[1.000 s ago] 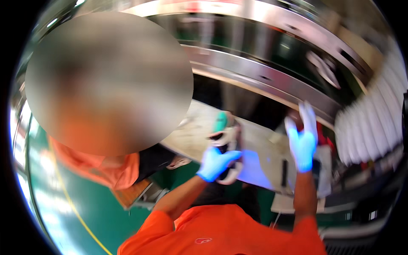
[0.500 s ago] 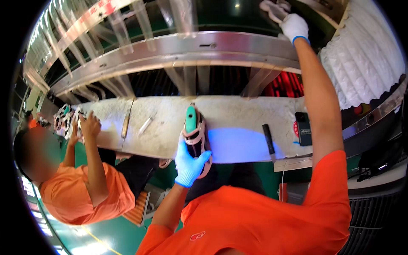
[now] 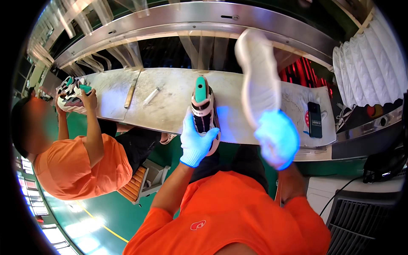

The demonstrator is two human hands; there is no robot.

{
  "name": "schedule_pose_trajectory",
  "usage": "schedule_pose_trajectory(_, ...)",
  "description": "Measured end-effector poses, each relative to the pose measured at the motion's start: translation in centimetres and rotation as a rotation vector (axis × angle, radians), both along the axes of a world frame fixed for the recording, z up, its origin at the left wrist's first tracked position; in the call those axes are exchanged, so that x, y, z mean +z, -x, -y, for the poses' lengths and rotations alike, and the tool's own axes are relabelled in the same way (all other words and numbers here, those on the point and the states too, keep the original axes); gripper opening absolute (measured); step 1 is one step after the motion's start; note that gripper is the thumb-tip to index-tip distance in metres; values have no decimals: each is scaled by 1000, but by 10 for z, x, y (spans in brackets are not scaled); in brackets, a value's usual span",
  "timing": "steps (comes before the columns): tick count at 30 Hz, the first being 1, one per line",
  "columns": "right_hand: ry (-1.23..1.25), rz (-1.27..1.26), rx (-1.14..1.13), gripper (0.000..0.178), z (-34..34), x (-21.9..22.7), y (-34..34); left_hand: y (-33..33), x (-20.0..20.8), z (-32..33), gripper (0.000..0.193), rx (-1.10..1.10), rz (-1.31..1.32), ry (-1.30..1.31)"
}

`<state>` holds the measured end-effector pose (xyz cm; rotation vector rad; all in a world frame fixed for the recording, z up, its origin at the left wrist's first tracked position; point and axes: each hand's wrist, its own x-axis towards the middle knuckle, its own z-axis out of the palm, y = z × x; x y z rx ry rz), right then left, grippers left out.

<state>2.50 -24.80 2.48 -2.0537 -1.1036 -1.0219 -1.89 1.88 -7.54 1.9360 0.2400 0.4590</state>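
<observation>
Shoe (image 3: 205, 106) across front edge of bench (image 3: 165, 91), grasped by our left hand (image 3: 194, 143) | sole (image 3: 259, 76) aloft, right of shoe, its near end clasped in our right hand (image 3: 278, 138), blurred | we'd do well to steady the shoe, handle the sole by its rim, and not knock the 2 together

Left hand (image 3: 194, 141): gloved, around dark shoe (image 3: 203, 121) with teal patch, at bench (image 3: 170, 91) front edge
Right hand (image 3: 277, 138): gloved, gripping pale sole (image 3: 260, 76), raised, blurry from where I'm standing
Bench left: wood-handled tool (image 3: 129, 97), white tool (image 3: 151, 96), apart
Bench right: dark phone (image 3: 314, 120)
Co-worker (image 3: 78, 168): left side, both hands on another shoe (image 3: 73, 101)
</observation>
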Motion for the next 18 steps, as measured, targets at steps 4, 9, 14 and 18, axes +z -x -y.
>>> schedule_pose_trajectory(4, 71, -320, 3, 27, -9, -113, 50, 11, -13, -7, 92, 51, 142, -240)
schedule_pose_trajectory(9, 92, -490, -124, 68, 9, -100, 62, 64, -24, -13, 95, -170, 253, -546)
schedule_pose_trajectory(14, -37, -420, -203, 61, 5, -144, 45, 35, -36, -40, 66, -183, 486, -813)
schedule_pose_trajectory(18, -133, -322, -125, 52, -3, -141, 33, 4, 44, -39, 42, -353, 639, -861)
